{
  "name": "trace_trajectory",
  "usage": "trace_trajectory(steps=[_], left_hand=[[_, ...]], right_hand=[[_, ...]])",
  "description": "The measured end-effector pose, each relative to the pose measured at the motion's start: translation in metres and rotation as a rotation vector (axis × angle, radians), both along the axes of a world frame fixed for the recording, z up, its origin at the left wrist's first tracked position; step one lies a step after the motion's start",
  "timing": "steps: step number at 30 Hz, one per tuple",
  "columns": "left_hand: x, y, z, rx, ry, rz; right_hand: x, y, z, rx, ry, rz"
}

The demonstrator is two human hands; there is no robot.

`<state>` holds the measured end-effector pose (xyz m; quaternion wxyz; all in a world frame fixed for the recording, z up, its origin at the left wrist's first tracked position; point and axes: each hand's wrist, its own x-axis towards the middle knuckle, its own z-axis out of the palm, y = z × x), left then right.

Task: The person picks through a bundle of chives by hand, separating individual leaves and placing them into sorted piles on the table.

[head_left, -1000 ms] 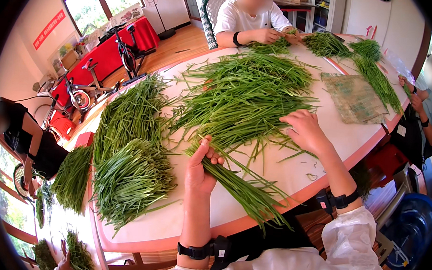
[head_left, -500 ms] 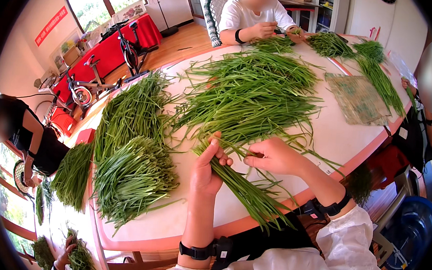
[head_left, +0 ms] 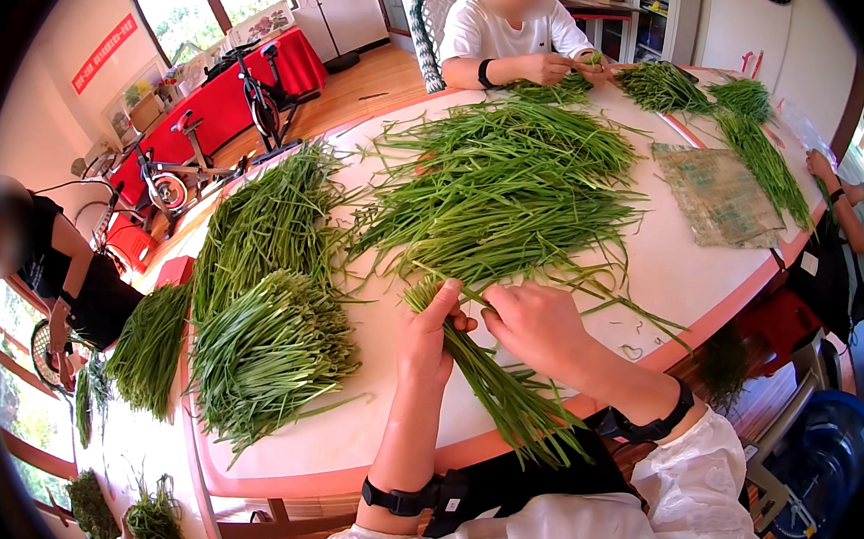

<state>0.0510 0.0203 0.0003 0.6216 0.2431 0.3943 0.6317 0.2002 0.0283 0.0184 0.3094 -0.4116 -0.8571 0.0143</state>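
Note:
My left hand (head_left: 431, 342) is closed around a bunch of long green chives (head_left: 513, 400), thumb on top near their pale ends. The leafy tips slant down to the right, over the table's near edge. Close beside that thumb, my right hand (head_left: 540, 329) has its fingers curled in a pinch on a chive stalk; its fingertips are partly hidden. Beyond both hands spreads a large loose heap of chives (head_left: 517, 200). To the left lies a thick, neatly aligned stack of chives (head_left: 271, 353), with another pile of chives (head_left: 265, 228) behind it.
The white table (head_left: 639, 314) has a pink border. A greenish plastic sheet (head_left: 718, 194) lies at right. Across the table a person (head_left: 513, 40) handles chives; other people are at far left and right. A blue water jug (head_left: 825, 457) stands at lower right.
My right hand has moved slightly left and closer to my left thumb, its fingers more curled. My left hand has shifted slightly right, still gripping the bunch. At right, a person has leaned in.

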Motion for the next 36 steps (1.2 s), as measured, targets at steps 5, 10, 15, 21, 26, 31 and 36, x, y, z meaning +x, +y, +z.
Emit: trace_trajectory(steps=[5, 10, 15, 21, 26, 31, 36], left_hand=[[0.001, -0.004, 0.005, 0.0, 0.005, -0.016], [0.004, -0.002, 0.006, 0.008, 0.041, -0.064], [0.004, -0.003, 0.007, -0.019, 0.056, -0.094], [0.003, -0.005, 0.011, 0.012, 0.084, -0.132], [0.001, -0.007, 0.013, 0.006, 0.094, -0.126], [0.002, -0.012, 0.012, 0.015, 0.084, -0.145], [0.001, -0.011, 0.015, 0.002, 0.087, -0.12]], right_hand=[[0.016, 0.006, 0.009, -0.088, 0.228, 0.092], [0.021, 0.034, 0.003, -0.658, 0.492, 0.26], [0.025, 0.045, -0.005, -1.189, 0.468, 0.445], [0.026, 0.047, 0.002, -1.231, 0.658, 0.402], [0.026, 0.043, 0.021, -1.153, 0.711, 0.368], [0.029, 0.046, 0.021, -1.134, 0.684, 0.407], [0.024, 0.04, 0.017, -1.099, 0.584, 0.383]])
